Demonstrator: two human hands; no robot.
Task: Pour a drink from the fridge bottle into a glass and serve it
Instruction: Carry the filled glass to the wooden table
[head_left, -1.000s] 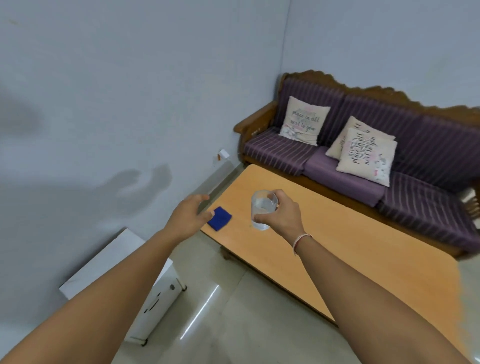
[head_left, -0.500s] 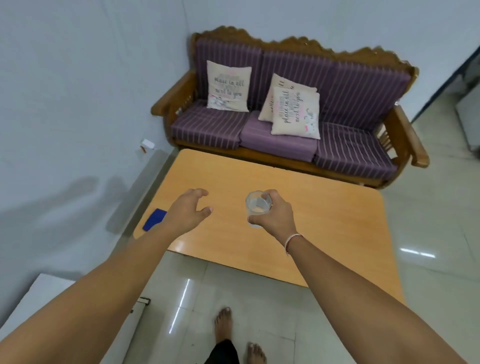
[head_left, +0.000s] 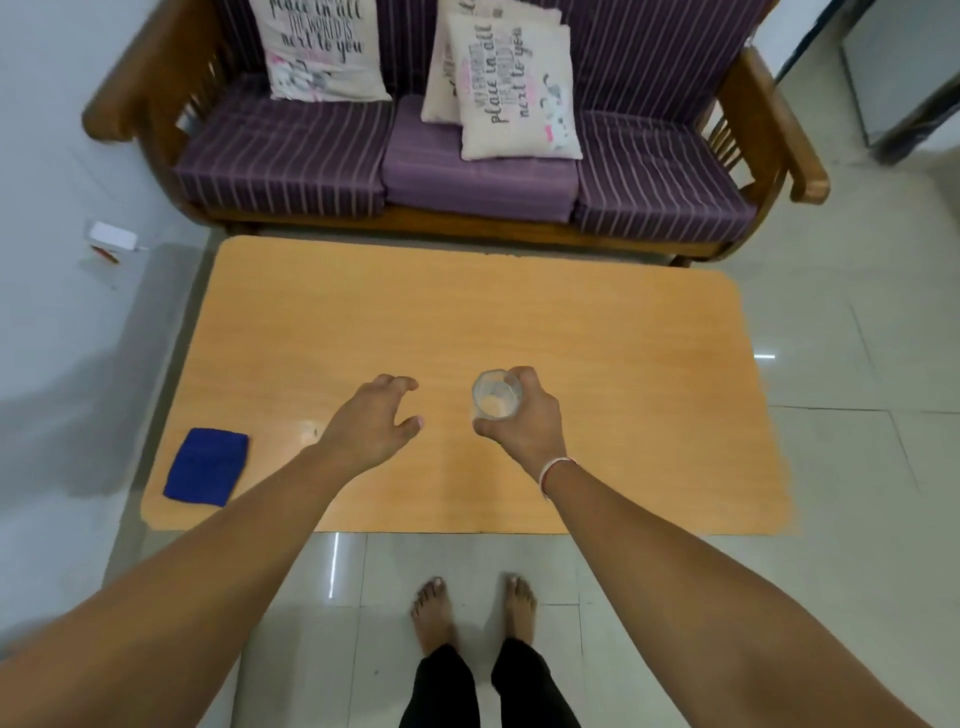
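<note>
Wooden table (head_left: 571, 322), glass (head_left: 496, 396) in right hand (head_left: 524, 421) grip

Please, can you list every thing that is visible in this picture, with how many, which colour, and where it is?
glass: 1, clear, held above the table, right of its middle
table: 1, light orange wood, in front of the person
cloth: 1, dark blue, on the near left corner of the table
sofa: 1, brown wood frame with purple striped cushions, behind the table
pillows: 3, cream with dark writing, on the sofa seat
small box: 1, white, low at the left wall
right hand: 1, grips the glass
left hand: 1, holds nothing, fingers loosely curled over the table
feet: 2, bare, on the pale tiled floor
</note>
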